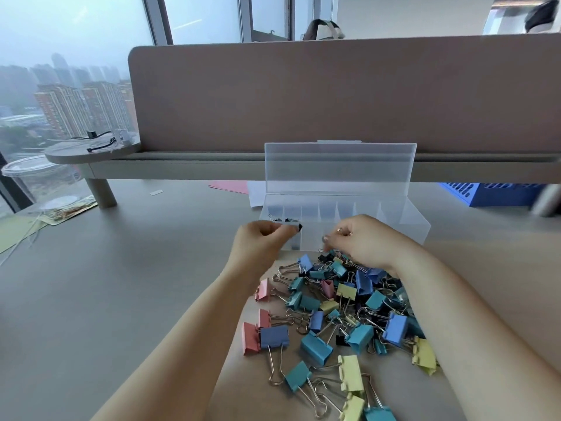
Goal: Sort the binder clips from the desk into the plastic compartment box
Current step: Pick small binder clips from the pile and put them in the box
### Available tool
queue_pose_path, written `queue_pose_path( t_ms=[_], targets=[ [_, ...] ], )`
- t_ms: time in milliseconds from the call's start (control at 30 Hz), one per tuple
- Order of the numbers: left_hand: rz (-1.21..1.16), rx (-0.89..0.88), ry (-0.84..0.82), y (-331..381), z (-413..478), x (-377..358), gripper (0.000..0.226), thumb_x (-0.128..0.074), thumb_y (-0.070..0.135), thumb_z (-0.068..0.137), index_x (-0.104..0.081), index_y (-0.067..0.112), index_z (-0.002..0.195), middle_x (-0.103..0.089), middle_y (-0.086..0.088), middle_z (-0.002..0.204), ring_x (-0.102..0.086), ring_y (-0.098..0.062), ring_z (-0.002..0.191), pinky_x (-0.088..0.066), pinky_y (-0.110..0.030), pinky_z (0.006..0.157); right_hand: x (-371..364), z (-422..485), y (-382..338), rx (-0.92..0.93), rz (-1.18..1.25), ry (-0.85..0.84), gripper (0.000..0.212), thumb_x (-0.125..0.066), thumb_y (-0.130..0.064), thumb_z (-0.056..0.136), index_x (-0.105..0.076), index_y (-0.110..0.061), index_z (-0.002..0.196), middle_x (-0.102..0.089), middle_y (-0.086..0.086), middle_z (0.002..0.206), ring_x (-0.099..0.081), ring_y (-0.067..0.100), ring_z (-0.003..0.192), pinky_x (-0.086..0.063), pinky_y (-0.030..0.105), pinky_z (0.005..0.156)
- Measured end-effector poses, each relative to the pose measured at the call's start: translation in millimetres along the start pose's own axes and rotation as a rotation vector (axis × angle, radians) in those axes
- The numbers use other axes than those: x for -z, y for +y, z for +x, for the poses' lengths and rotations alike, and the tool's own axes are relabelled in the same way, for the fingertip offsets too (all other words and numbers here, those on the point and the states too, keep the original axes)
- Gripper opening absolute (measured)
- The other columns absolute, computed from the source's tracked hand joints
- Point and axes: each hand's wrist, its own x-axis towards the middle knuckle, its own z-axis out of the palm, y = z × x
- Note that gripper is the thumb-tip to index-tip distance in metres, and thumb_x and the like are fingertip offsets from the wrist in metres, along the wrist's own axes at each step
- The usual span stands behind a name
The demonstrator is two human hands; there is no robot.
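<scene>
A pile of binder clips (340,311) in blue, teal, yellow, pink and black lies on the desk in front of me. Behind it stands the clear plastic compartment box (416,220) with its lid up; a few small black clips (283,220) lie in its left compartments. My left hand (261,241) pinches a small black clip (299,227) at the box's front left corner. My right hand (364,238) hovers with curled fingers over the far edge of the pile, fingertips down among the clips; whether it holds one cannot be made out.
A brown desk divider (334,95) with a shelf rises behind the box. Pink and white papers (236,186) lie under the shelf, a blue basket (488,194) at the right. A clear plastic cup (33,177) and a leaflet sit at far left.
</scene>
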Motion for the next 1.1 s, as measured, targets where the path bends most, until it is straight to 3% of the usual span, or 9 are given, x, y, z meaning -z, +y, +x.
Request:
queue_pose_path(
  t_ms=[100,200,333,467,633,833,967,1100],
  targets=[
    [-0.417,0.196,-0.080,3,0,4,0.016,-0.065,0.016,0.086,-0.054,0.009,0.076,-0.029,0.006,0.051,-0.019,-0.007,0.040,-0.018,-0.016,0.033,-4,1,1,0.003,-0.120,-0.055,0.016,-0.063,-0.027,0.091,-0.074,-0.016,0.093,-0.069,0.006,0.085,-0.055,0.013,0.069,-0.039,0.024,0.062],
    [-0.617,0.328,-0.105,3,2,5,0.023,-0.065,0.021,0.086,-0.047,0.014,0.074,-0.037,0.006,0.051,-0.028,-0.003,0.037,-0.024,-0.011,0.031,-8,3,2,-0.016,-0.218,-0.083,0.010,-0.073,-0.025,0.083,-0.075,-0.021,0.092,-0.070,-0.004,0.096,-0.062,0.012,0.086,-0.050,0.027,0.077],
    [-0.709,0.410,-0.150,1,1,5,0.016,-0.064,0.021,0.086,-0.054,0.009,0.085,-0.044,0.003,0.055,-0.044,-0.003,0.039,-0.043,-0.012,0.035,-13,3,0,-0.017,-0.303,-0.126,0.021,-0.077,-0.032,0.078,-0.075,-0.024,0.098,-0.068,-0.008,0.094,-0.061,0.014,0.087,-0.050,0.028,0.076],
    [-0.763,0.420,-0.169,-1,3,5,0.016,-0.062,0.018,0.089,-0.057,0.006,0.079,-0.053,0.000,0.056,-0.058,-0.007,0.049,-0.052,-0.017,0.043,-19,3,-2,0.013,-0.424,-0.082,0.023,-0.073,-0.033,0.080,-0.071,-0.028,0.102,-0.067,-0.008,0.101,-0.060,0.015,0.092,-0.051,0.030,0.077],
    [-0.779,0.447,-0.177,-1,3,5,0.020,-0.061,0.017,0.090,-0.059,0.003,0.076,-0.062,-0.004,0.060,-0.066,-0.010,0.055,-0.055,-0.017,0.050,-26,4,-3,0.092,-0.509,0.010,0.018,-0.063,-0.037,0.087,-0.068,-0.026,0.101,-0.065,-0.004,0.101,-0.058,0.019,0.093,-0.042,0.028,0.068],
    [-0.819,0.461,-0.170,1,4,7,0.017,-0.061,0.014,0.089,-0.059,0.001,0.079,-0.065,-0.007,0.064,-0.070,-0.013,0.061,-0.055,-0.018,0.060,-34,8,-3,0.140,-0.400,0.180,0.019,-0.056,-0.037,0.093,-0.068,-0.027,0.105,-0.067,-0.002,0.102,-0.059,0.021,0.094,-0.040,0.028,0.067],
    [-0.845,0.459,-0.157,3,7,12,0.012,-0.062,0.010,0.089,-0.057,0.000,0.085,-0.069,-0.017,0.083,-0.071,-0.015,0.064,-0.057,-0.018,0.054,-45,10,-1,0.158,-0.389,0.231,0.021,-0.049,-0.034,0.098,-0.067,-0.031,0.109,-0.070,-0.005,0.101,-0.063,0.019,0.089,-0.039,0.027,0.064],
    [-0.842,0.457,-0.179,5,4,12,0.016,-0.062,0.006,0.088,-0.058,-0.005,0.098,-0.070,-0.018,0.082,-0.071,-0.015,0.061,-0.056,-0.017,0.054,-34,11,5,0.098,-0.375,0.243,0.020,-0.054,-0.034,0.095,-0.069,-0.028,0.105,-0.068,-0.005,0.109,-0.060,0.019,0.100,-0.039,0.027,0.070]
  ],
)
